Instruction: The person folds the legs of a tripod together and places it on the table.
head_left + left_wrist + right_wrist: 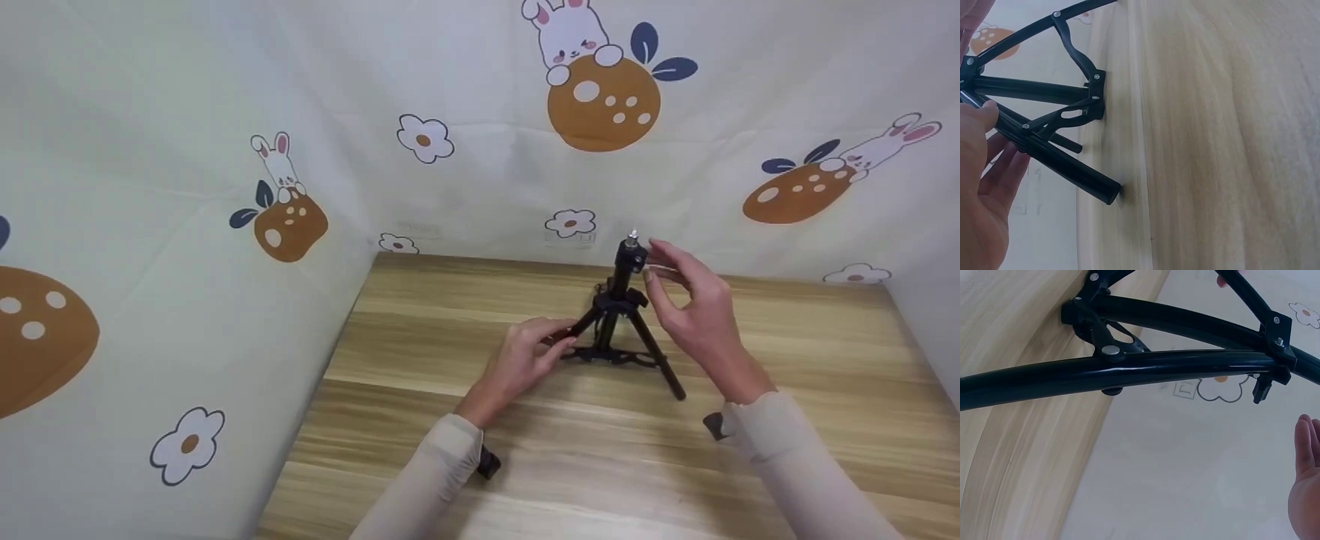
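Observation:
A small black tripod (619, 289) stands upright with its legs spread on the wooden table, a silver screw stud (632, 238) on top. My left hand (527, 352) grips one leg; in the left wrist view the thumb and fingers (1008, 174) lie on either side of that leg (1072, 171). Beside the tripod's top collar (632, 256), my right hand (701, 309) has its thumb and fingers spread and slightly bent, fingertips right at the collar. The right wrist view shows its fingers (1304, 444) straight, below the black clamp knob (1262, 388).
Pale cloth walls (480, 172) printed with rabbits and flowers rise behind and to the left of the wood-grain table (585, 480). Black wrist straps (489, 463) show at both sleeves. The front tripod leg (671, 379) reaches toward the near side.

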`<state>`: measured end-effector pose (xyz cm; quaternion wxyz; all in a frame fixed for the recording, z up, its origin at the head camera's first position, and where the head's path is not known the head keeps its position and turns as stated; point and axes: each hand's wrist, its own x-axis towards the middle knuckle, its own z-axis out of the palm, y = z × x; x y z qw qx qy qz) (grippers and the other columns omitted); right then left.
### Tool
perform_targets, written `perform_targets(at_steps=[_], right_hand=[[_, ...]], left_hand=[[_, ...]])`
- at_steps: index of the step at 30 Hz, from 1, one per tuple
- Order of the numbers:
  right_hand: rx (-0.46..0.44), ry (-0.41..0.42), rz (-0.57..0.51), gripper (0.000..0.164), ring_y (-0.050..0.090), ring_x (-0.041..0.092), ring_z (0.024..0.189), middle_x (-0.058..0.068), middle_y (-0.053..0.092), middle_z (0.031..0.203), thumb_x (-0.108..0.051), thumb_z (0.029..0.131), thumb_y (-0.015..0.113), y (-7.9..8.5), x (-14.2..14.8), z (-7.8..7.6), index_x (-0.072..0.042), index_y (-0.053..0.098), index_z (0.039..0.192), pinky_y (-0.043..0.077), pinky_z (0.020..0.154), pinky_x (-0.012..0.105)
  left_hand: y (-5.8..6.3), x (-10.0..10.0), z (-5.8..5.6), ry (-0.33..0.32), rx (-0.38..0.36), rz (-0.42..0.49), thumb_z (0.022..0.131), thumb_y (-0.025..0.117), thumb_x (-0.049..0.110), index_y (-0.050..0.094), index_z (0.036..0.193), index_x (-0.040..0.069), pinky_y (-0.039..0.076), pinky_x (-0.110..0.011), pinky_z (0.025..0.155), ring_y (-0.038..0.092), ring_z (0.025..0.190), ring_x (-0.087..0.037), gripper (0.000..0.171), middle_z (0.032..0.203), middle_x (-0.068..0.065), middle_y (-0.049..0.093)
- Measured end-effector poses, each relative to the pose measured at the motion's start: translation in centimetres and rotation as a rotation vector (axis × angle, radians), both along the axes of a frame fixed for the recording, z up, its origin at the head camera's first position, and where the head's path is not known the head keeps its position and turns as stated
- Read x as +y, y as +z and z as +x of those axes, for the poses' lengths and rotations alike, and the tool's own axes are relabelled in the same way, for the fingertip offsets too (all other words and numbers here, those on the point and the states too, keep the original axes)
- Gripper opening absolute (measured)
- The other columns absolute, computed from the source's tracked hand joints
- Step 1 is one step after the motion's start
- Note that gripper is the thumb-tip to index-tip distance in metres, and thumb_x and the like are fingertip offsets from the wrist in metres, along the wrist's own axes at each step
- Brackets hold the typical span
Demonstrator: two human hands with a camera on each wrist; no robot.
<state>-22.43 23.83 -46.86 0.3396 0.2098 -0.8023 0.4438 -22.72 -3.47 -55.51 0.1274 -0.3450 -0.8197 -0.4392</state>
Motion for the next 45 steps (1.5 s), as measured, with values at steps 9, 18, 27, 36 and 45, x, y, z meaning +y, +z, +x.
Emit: perform_targets(at_steps=[9, 18, 27, 36, 45], right_hand=[[-0.012, 0.052, -0.011, 0.039, 0.073, 0.001, 0.106, 0.013, 0.081, 0.115, 0.009, 0.095, 0.074, 0.4, -1.1, 0.2, 0.0, 0.072, 0.133, 0.063, 0.096, 0.015], [0.028, 0.048, -0.079, 0.042, 0.075, 0.008, 0.105, 0.02, 0.079, 0.119, 0.015, 0.094, 0.066, 1.6, -2.5, 1.2, 0.008, 0.066, 0.136, 0.064, 0.094, 0.015], [0.069, 0.105, -0.137, 0.046, 0.074, 0.015, 0.113, 0.024, 0.076, 0.124, 0.024, 0.091, 0.063, 3.2, -3.4, 2.3, 0.012, 0.064, 0.136, 0.064, 0.096, 0.019], [0.078, 0.099, -0.146, 0.037, 0.075, 0.014, 0.112, 0.021, 0.077, 0.125, 0.016, 0.094, 0.07, 3.4, -3.4, 2.3, 0.008, 0.071, 0.131, 0.065, 0.096, 0.02], [0.112, 0.072, -0.127, 0.033, 0.076, 0.008, 0.109, 0.02, 0.079, 0.121, 0.018, 0.091, 0.074, 2.1, -2.8, 0.9, 0.009, 0.074, 0.122, 0.065, 0.096, 0.021]], left_hand=[[-0.2, -0.2, 0.2, 0.026, 0.01, -0.007, 0.104, 0.075, 0.019, 0.077, 0.132, 0.012, 0.069, -0.024, 0.086, 0.077, 0.1, -0.011, 0.029, 0.111, -0.003, 0.08], [-0.3, -0.2, 0.3, 0.008, -0.023, -0.002, 0.105, 0.073, 0.02, 0.075, 0.134, 0.01, 0.065, -0.016, 0.088, 0.078, 0.099, -0.01, 0.031, 0.112, -0.005, 0.079], [-0.4, -0.2, 0.3, 0.014, -0.017, 0.0, 0.104, 0.075, 0.017, 0.075, 0.134, 0.009, 0.065, -0.016, 0.088, 0.077, 0.097, -0.01, 0.031, 0.11, -0.005, 0.078], [-0.4, 0.0, 0.3, 0.013, -0.002, 0.008, 0.102, 0.076, 0.016, 0.076, 0.133, 0.009, 0.068, -0.021, 0.087, 0.077, 0.097, -0.011, 0.031, 0.109, -0.005, 0.078], [-0.6, 0.2, 0.3, 0.013, 0.011, 0.038, 0.102, 0.077, 0.015, 0.076, 0.129, 0.006, 0.068, -0.021, 0.086, 0.077, 0.1, -0.011, 0.029, 0.11, -0.008, 0.079]])
